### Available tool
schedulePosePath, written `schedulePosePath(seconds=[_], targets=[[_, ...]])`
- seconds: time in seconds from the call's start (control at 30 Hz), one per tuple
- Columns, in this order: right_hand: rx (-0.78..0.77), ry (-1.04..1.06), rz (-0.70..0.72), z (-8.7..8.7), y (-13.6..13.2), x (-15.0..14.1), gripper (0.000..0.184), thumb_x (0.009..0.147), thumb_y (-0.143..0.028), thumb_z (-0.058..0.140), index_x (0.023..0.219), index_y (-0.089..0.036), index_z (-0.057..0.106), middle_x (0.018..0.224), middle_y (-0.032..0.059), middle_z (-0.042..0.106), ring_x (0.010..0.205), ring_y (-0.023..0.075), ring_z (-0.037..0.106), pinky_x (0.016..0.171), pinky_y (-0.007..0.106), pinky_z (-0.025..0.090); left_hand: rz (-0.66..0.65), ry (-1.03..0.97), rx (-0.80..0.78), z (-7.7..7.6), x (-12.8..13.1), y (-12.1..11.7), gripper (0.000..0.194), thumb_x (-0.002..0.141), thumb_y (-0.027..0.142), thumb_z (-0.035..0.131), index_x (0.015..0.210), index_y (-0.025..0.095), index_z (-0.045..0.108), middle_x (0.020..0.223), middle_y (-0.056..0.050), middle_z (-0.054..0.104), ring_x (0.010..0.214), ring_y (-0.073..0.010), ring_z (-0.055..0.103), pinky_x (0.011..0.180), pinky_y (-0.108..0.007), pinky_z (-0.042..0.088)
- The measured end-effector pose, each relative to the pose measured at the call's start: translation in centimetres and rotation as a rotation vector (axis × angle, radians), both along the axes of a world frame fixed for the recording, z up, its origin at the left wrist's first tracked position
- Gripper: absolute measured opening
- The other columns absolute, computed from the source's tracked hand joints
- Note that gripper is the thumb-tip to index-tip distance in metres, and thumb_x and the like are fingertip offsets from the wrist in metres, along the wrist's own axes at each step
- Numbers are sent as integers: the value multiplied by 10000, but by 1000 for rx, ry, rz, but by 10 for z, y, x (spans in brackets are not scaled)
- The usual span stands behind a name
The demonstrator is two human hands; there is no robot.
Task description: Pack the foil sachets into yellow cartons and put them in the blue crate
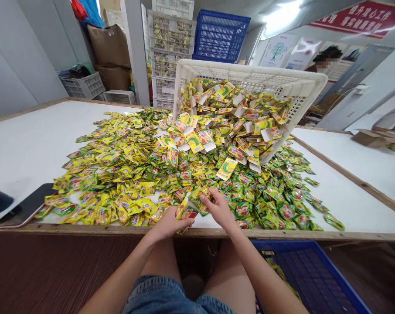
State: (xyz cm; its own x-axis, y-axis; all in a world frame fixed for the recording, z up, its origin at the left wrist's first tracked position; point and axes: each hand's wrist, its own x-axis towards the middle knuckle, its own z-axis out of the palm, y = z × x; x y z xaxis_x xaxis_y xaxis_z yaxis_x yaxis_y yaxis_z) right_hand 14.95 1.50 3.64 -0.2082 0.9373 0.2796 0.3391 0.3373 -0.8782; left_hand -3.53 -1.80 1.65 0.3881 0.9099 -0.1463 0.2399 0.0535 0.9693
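Near the front edge of the table, my left hand (168, 223) is closed around a small yellow and green carton (186, 210) with red fruit printed on it. My right hand (221, 210) pinches a small yellow-green packet (197, 195) against the carton's upper end. Whether part of the packet is inside the carton I cannot tell. Loose shiny packets (128, 152) spread in a heap around both hands, mostly yellow on the left and greener on the right. Beyond them a white plastic basket (250, 69) lies tipped toward me, with open small cartons (195, 141) spilling out.
A dark phone or tablet (25, 207) lies at the table's left front. Below the table at right stands a blue crate (315, 270). Stacked crates (171, 32) and cardboard boxes (109, 46) stand behind. A wooden strip (351, 172) divides the white tabletop (17, 144). Another person (328, 56) is at the back right.
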Motion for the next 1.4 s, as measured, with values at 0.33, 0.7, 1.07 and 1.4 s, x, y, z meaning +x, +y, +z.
schedulePosePath(seconds=[0.33, 0.7, 1.07, 1.4], targets=[[284, -397, -29, -1, 0, -7, 163, 815, -308, 541, 858, -151, 555, 965, 81, 488, 912, 201, 410, 814, 331, 346, 23, -42, 23, -5, 9, 5, 314, 675, 392, 625, 780, 111, 532, 683, -6, 517, 606, -102, 435, 579, -203, 355], [184, -457, 159, 20, -4, 6, 257, 899, -281, 410, 772, -169, 603, 1172, 45, 490, 1073, 195, 395, 920, 359, 286, 38, -145, 102, -13, 26, 14, 454, 712, 422, 616, 1028, 108, 526, 826, -51, 573, 684, -127, 516, 626, -220, 407], [295, -569, -151, -12, -5, 23, 92, 795, -244, 575, 820, -159, 549, 888, 55, 565, 895, 209, 457, 780, 338, 311, 116, -90, 262, -33, 51, 23, 343, 723, 358, 620, 940, 94, 587, 844, -40, 587, 754, -138, 486, 684, -217, 376], [192, -440, 66, -4, -4, 7, 181, 833, -340, 538, 809, -215, 667, 982, 48, 570, 957, 199, 444, 881, 377, 294, 154, -298, 206, -38, 42, 21, 390, 705, 333, 651, 997, 94, 552, 942, -69, 591, 862, -159, 510, 789, -254, 400]])
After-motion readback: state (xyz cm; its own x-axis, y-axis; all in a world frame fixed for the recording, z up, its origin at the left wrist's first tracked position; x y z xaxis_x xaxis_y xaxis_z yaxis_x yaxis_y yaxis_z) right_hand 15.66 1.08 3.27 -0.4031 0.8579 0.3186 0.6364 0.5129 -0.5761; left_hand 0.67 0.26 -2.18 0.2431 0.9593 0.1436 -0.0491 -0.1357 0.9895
